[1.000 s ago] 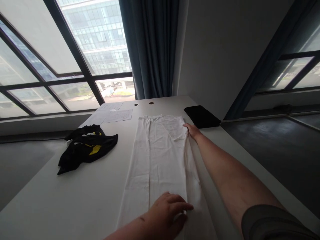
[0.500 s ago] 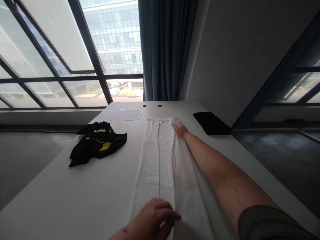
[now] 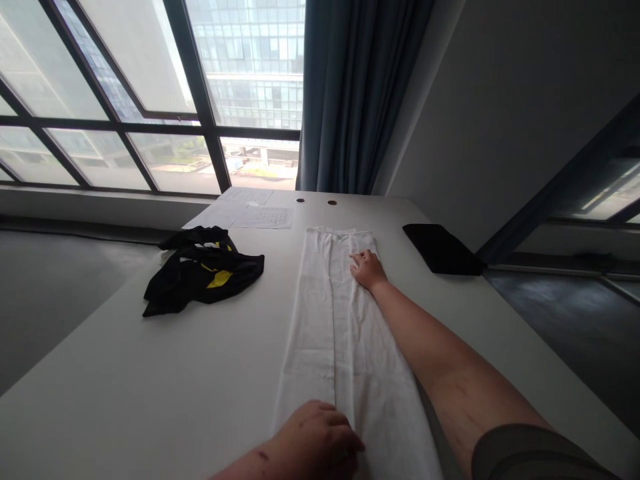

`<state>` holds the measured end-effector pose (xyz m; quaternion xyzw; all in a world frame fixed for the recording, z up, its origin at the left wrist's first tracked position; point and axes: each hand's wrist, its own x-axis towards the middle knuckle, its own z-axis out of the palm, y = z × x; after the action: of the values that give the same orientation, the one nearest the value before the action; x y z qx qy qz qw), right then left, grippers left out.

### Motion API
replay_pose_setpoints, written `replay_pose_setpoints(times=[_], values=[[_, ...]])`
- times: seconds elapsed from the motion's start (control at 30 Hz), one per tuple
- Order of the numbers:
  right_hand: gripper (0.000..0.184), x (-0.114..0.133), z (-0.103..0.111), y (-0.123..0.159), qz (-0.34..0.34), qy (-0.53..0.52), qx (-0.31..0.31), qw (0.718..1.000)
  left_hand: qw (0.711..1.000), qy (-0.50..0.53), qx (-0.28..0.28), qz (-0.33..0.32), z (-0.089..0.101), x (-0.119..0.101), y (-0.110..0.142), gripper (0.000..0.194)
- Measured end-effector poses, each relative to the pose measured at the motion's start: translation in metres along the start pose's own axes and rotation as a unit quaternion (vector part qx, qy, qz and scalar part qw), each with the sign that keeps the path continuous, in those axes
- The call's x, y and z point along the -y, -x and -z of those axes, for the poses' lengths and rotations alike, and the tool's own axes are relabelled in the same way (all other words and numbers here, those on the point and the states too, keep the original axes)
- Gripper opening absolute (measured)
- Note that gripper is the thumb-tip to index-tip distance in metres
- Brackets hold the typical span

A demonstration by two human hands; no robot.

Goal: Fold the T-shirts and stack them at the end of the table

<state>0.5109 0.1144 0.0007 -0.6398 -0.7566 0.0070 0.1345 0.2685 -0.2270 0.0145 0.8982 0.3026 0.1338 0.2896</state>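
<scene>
I seem to be smoothing the cloth [image 3: 315, 320] on the table [image 3: 200, 373]. My right hand [image 3: 368, 269] is lying loosely open on its far part, gripping nothing. My left hand [image 3: 317, 440] is curling nearer me; I can't tell its grip. Soft cloth is needing light fingers.

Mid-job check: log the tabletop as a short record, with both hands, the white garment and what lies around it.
White garment: laid lengthwise, long creases or folds running along it
Right hand: on the garment near its far end, fingers spread
Left hand: over its near part, fingers curled; grip unclear
Left side: black-and-yellow garment, crumpled
Right side: flat black item, material unclear
Far left: printed papers
Surface: white table
Behind table: blue curtain, beside windows
</scene>
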Motion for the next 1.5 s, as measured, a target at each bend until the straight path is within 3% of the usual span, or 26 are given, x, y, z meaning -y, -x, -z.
replay_pose_setpoints(times=[0.23,0.33,0.43,0.57,0.77,1.0,1.17,1.33,1.5], values=[[0.038,0.016,0.015,0.013,-0.023,0.007,0.010,1.000,1.000,-0.022,0.003,0.001,-0.003,0.001,0.000,0.022],[0.041,0.028,0.022,0.037,-0.006,0.003,0.015,1.000,1.000,-0.027,0.002,-0.003,0.002,-0.003,0.000,0.020],[0.045,0.033,0.027,0.090,0.038,-0.010,0.018,0.999,1.000,-0.026,0.009,0.000,0.008,-0.006,0.001,0.018],[0.046,0.030,0.034,0.187,0.151,-0.110,-0.024,0.982,0.999,-0.022,0.034,0.001,0.016,-0.009,0.004,0.025],[0.041,0.038,0.062,0.316,0.164,-0.155,-0.004,0.974,0.996,-0.046,0.062,-0.045,0.022,-0.011,0.009,0.047],[0.034,0.056,0.102,0.413,0.198,-0.161,0.028,0.966,0.990,-0.089,0.090,-0.067,0.029,-0.022,0.013,0.043],[0.006,0.048,0.109,0.442,0.150,-0.135,-0.019,0.979,0.983,-0.145,0.083,-0.080,0.024,-0.032,0.014,0.031],[0.014,0.040,0.104,0.450,0.154,-0.143,-0.055,0.976,0.978,-0.169,0.054,-0.114,0.015,-0.034,0.014,0.021],[0.014,0.041,0.107,0.456,0.151,-0.147,-0.046,0.976,0.983,-0.122,0.035,-0.132,0.013,-0.027,0.013,0.019]])
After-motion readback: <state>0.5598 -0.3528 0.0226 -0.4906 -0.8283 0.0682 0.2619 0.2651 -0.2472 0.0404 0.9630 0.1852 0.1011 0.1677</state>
